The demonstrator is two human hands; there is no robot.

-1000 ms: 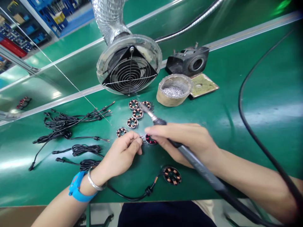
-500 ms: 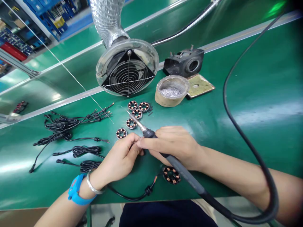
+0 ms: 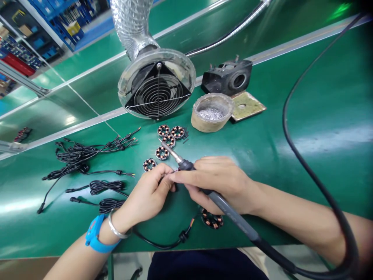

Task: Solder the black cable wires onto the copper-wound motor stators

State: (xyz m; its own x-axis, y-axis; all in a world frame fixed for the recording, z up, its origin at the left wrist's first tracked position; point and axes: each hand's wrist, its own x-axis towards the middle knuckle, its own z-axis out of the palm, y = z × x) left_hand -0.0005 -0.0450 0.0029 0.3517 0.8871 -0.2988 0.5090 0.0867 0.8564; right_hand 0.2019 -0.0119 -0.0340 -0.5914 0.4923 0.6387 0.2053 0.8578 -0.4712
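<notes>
My right hand (image 3: pixel 223 182) is wrapped round a soldering iron (image 3: pixel 233 217), its metal tip pointing up and left over the small wound stators (image 3: pixel 161 153). My left hand (image 3: pixel 153 192) is closed in a pinch, its fingertips meeting those of my right hand. A small dark piece shows under the left fingers, too covered to name. Below my right hand lies another stator (image 3: pixel 212 221), partly hidden by that hand. Coloured wires join it to a black cable (image 3: pixel 163 245) that runs under my left wrist.
Black cables (image 3: pixel 78 153) lie bundled on the left of the green table (image 3: pixel 291 155). A fume extractor (image 3: pixel 157 87) hangs over the back. Behind the stators stand a bowl of solder bits (image 3: pixel 212 112), a yellowish sponge tray (image 3: pixel 247 105) and a black iron holder (image 3: pixel 227 76). The iron's cord (image 3: pixel 303 155) loops at right.
The soldering iron and my right hand have shifted slightly right and down, covering more of the near stator. The cord has swung right. My left hand stays almost in place.
</notes>
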